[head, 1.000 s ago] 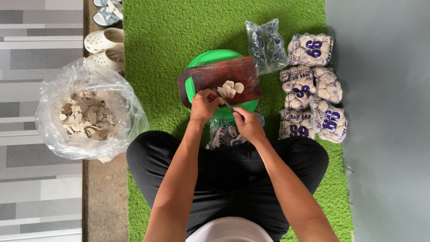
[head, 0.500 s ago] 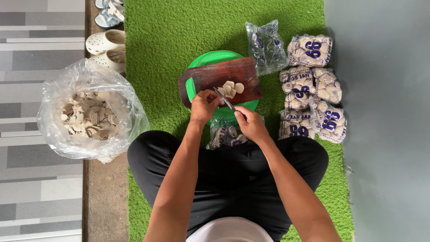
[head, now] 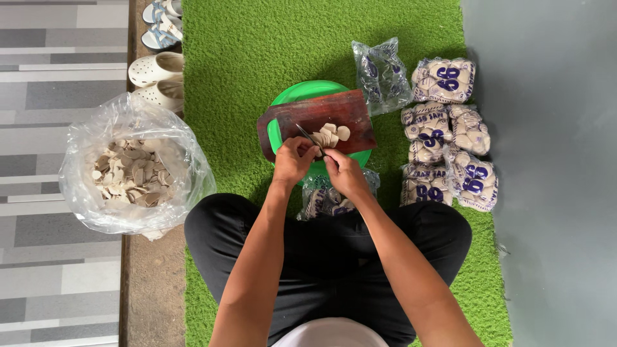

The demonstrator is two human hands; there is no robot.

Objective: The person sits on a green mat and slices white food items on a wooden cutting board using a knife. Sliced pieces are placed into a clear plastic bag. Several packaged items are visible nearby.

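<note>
Showing dark reddish-brown on the cutting board [head: 334,115], bright green on the basin [head: 297,94] and the turf mat [head: 257,51], pale beige on the slices [head: 333,133], blue print on clear packets [head: 443,80], white on sandals [head: 157,67].

clear bag of pale slices [head: 132,170] (left of the green mat [head: 257,45]), sealed packets [head: 447,132], sandals [head: 160,22], clogs [head: 157,80]

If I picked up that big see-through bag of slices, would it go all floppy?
Probably. The clear plastic bag looks thin and crinkled, so it would likely sag. Its top gapes open, so slices might spill if it tips. It looks quite full, so perhaps heavyish.
</note>
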